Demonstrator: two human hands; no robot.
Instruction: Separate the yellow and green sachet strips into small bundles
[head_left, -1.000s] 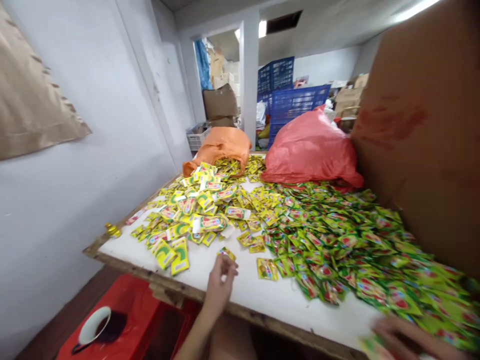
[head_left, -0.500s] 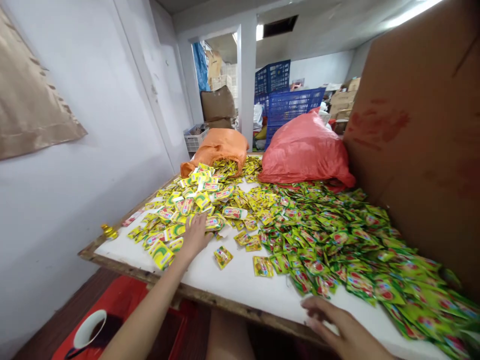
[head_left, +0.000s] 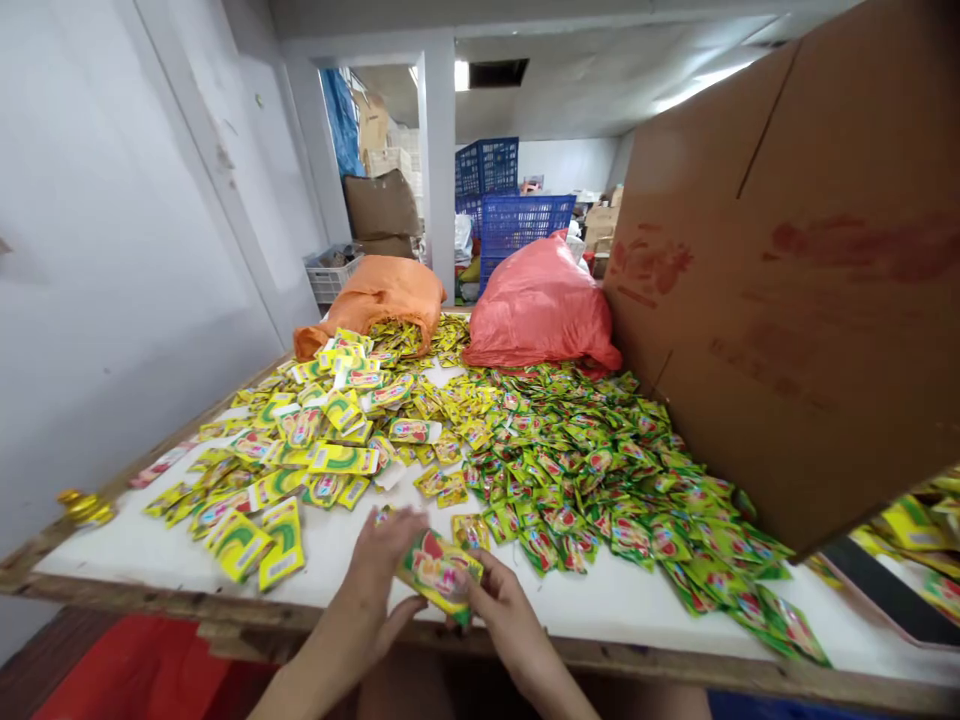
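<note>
My right hand [head_left: 506,610] pinches a small yellow-and-green box [head_left: 439,572] with watermelon pictures by its right end, above the table's front edge. Close by on its left, my left hand [head_left: 384,560] has its thumb spread away from slightly blurred fingers. Those fingers partly cover a sachet [head_left: 385,514] on the white tabletop; I see no firm grip on it. Flat yellow boxes [head_left: 341,458] lie heaped to the left, some with white flaps showing. A big heap of green sachets [head_left: 600,480] spreads on the right, with yellow sachets [head_left: 442,400] between.
An orange sack [head_left: 390,290] lies open at the back, spilling sachets, beside a pink-red sack [head_left: 536,305]. A large cardboard sheet or box [head_left: 750,300] stands along the right. A gold-coloured object [head_left: 84,508] sits at the left edge. Blue crates [head_left: 525,220] are stacked behind.
My left hand has come from the box heap towards the front middle. My right hand has moved in beside it and now holds a box. The view has swung right.
</note>
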